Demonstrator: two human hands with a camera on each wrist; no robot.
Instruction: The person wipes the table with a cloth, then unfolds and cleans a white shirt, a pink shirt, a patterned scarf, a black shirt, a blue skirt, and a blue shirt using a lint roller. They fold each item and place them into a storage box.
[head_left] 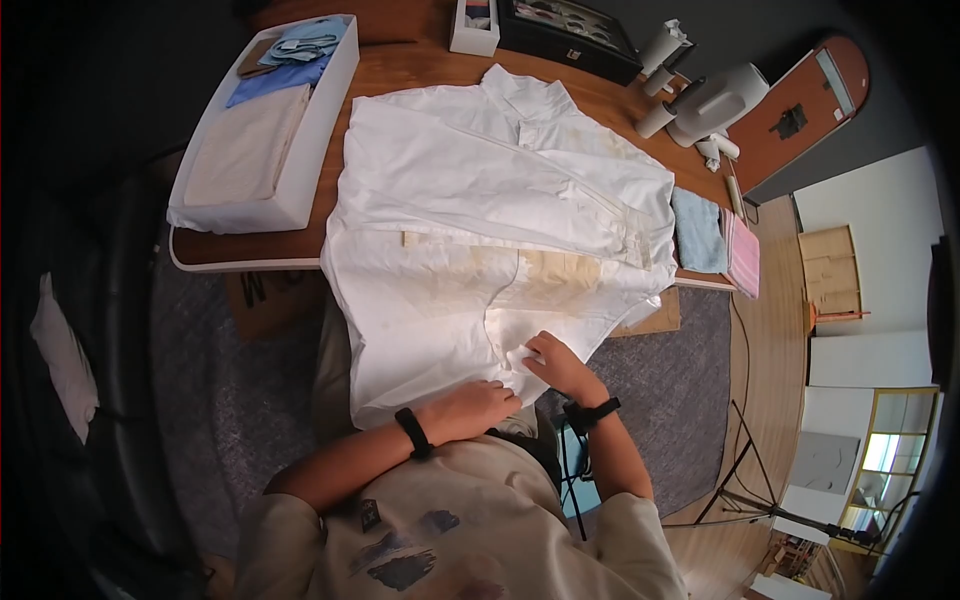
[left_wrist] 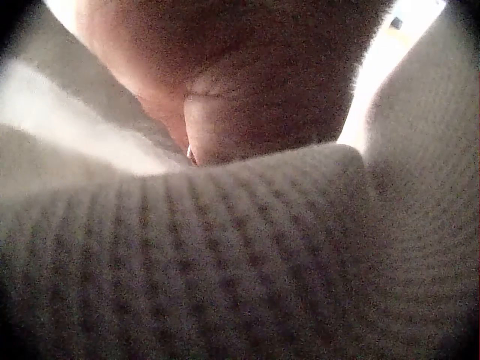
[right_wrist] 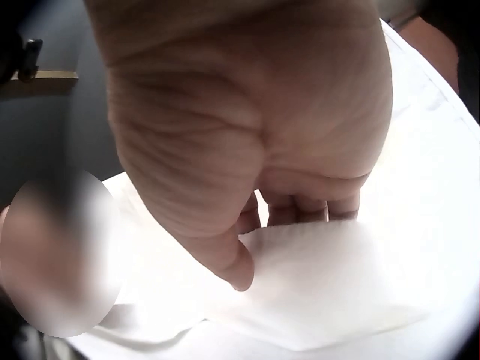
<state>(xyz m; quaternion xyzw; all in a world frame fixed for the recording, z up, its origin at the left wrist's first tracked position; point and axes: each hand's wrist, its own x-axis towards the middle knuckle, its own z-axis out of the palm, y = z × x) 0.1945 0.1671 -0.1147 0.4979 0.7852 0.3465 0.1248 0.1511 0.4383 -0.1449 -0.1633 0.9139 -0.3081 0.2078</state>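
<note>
One white shirt (head_left: 430, 190) lies spread on the table (head_left: 415, 70) between bin (head_left: 325, 150) and towels (head_left: 698, 235), near part draped over the edge, right hand (head_left: 562, 367) pinching its cloth between thumb and fingers, left hand (head_left: 478, 408) at its near edge, can't tell if those fingers grip.

A wooden table (head_left: 425, 66) carries a white shirt (head_left: 450, 190), white bin (head_left: 322, 150), black case (head_left: 590, 55) and cloths (head_left: 700, 232).

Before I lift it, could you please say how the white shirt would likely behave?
The white shirt will probably be floppy, since it creases and drapes over the near edge of the table. It may slide off if pulled, as part already hangs there.
</note>
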